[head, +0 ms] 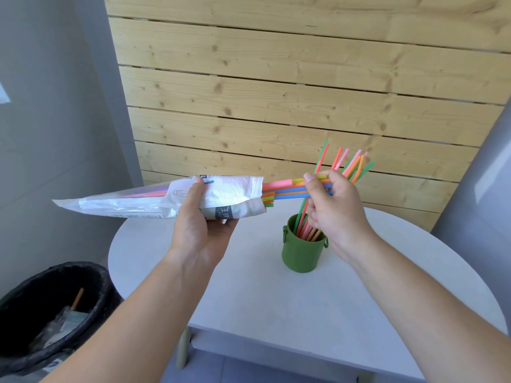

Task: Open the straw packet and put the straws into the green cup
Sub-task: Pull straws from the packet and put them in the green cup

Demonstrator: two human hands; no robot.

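While green cup [301, 257] holds straws [302, 217], packet [154, 200] holds more.

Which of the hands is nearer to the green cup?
Right. The right hand is just above the green cup, pinching straws; the left hand holds the packet further left.

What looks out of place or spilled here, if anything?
What looks like an orange straw lies in the black bin left of the table, among wrappers, not in the green cup. Nothing spilled; the cup's straws just splay loosely. The left hand grips the straw packet, the right hand its protruding straws.
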